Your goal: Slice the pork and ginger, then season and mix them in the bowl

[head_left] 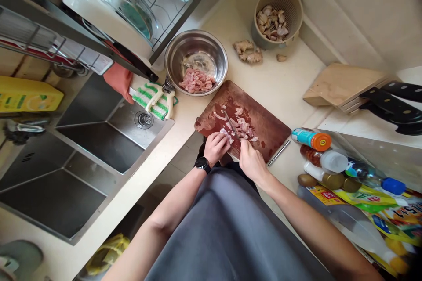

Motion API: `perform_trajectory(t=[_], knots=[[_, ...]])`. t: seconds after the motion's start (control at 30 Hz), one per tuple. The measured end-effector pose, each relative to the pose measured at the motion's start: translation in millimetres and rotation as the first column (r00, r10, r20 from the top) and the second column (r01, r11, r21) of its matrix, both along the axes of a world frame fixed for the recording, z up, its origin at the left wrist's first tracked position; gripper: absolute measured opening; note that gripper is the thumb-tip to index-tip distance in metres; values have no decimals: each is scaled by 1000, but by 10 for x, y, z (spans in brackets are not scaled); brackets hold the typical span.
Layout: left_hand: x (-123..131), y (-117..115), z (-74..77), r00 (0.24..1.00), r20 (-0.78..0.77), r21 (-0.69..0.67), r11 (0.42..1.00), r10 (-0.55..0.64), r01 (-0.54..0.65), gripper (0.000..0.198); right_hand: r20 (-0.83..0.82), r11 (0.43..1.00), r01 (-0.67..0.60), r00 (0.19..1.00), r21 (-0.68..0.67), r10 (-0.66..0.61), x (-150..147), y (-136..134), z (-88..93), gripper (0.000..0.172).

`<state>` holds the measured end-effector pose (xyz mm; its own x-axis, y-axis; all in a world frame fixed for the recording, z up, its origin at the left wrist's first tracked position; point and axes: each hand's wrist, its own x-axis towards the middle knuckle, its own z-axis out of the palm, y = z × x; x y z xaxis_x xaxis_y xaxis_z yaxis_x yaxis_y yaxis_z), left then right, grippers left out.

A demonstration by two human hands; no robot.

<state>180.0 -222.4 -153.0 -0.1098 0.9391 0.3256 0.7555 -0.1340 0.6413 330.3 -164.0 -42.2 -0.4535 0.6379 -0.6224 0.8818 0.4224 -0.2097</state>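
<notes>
A reddish-brown cutting board (263,118) lies on the counter right in front of me. My right hand (252,160) is wrapped round the handle of a knife (232,125), whose blade points away over the board. Fingers bent, my left hand (216,147) presses a piece of raw meat (226,133) against the board, left of the blade. Cut strips of meat (243,128) lie right of the knife, and small scraps are scattered beyond it. Behind the board's far left corner stands a steel bowl (220,59) with more cut meat (197,81) in it. The knife's handle is mostly hidden in my fist.
Ginger (248,51) and a beige basket (298,11) of garlic sit at the back. A knife block (343,83) and several bottles (311,139) stand or lie at right. To the left are a double sink (128,127), scissors (163,96) on a striped cloth, and a dish rack (187,13).
</notes>
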Motion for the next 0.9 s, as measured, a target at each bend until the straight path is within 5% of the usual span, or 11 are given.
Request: perform_trajectory(t=[0.23, 0.53, 0.77, 0.9], knots=[[-37, 10, -58, 999, 11, -14, 999, -39, 39, 11, 124, 983, -166, 977, -79, 175, 128, -314, 135, 46], [-10, -5, -99, 1000, -15, -8, 1000, 22, -22, 16, 52, 983, -150, 986, -103, 156, -460, 192, 64, 33], [-3, 25, -95, 1000, -12, -27, 1000, -10, 10, 10, 147, 973, -117, 978, -200, 148, 88, -112, 88, 33], [1, 38, -75, 1000, 17, -8, 1000, -6, 6, 8, 26, 986, -122, 992, -111, 126, -173, 87, -24, 33]])
